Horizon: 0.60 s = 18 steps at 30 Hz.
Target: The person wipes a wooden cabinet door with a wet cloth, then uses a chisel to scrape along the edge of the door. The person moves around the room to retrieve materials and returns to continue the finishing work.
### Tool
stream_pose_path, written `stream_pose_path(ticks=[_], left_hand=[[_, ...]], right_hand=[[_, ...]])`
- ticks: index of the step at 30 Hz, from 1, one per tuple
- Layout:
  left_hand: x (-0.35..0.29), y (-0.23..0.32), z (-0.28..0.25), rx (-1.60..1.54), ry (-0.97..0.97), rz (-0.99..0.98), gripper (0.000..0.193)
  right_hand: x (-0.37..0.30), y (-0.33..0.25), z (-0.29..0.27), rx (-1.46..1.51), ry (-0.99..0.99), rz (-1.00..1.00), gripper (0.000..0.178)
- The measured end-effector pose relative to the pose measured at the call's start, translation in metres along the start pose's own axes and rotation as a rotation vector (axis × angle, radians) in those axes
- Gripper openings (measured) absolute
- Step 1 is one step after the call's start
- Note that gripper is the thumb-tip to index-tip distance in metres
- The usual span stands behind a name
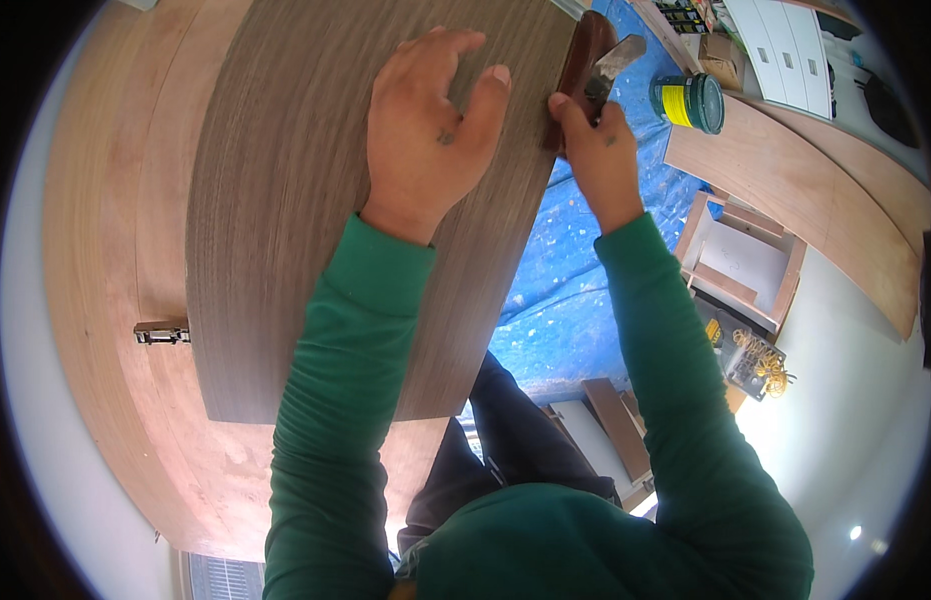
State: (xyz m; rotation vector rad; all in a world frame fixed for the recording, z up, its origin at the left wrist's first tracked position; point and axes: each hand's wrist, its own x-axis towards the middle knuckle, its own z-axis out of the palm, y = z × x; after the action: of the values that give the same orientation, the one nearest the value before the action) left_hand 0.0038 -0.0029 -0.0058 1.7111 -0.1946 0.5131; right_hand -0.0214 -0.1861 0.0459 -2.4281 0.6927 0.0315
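A wood-grain brown door panel (275, 230) lies in front of me on a larger pale plywood surface. At its far right edge, my right hand (603, 165) grips a reddish-brown wooden hand plane (583, 60), whose metal blade (621, 58) sticks up at a slant. The underside of the plane is hidden, so I cannot tell how its sole meets the edge. Over the panel's middle, my left hand (430, 135) is open, thumb apart from the fingers, holding nothing. Whether it rests on the panel or hovers is unclear. A metal hinge (162, 333) juts from the panel's left edge.
Plywood (115, 260) extends beyond the panel on the left. To the right, a blue sheet (560, 290) covers the floor, with a dark green tub (693, 103) on it. Curved boards (805, 180), a wooden drawer-like frame (745, 260) and coiled yellow cord (760, 360) lie farther right.
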Motion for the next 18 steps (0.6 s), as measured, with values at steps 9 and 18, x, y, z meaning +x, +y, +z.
stream_pose_path(ticks=[9,18], left_hand=[[-0.001,-0.001,0.001,-0.008,-0.001,-0.032,0.028],[-0.004,0.007,-0.003,0.005,-0.081,-0.165,0.031]], right_hand=[[-0.068,0.018,0.007,0.091,-0.048,0.016,0.048],[-0.112,0.028,0.005,0.091,-0.111,0.086,0.048]])
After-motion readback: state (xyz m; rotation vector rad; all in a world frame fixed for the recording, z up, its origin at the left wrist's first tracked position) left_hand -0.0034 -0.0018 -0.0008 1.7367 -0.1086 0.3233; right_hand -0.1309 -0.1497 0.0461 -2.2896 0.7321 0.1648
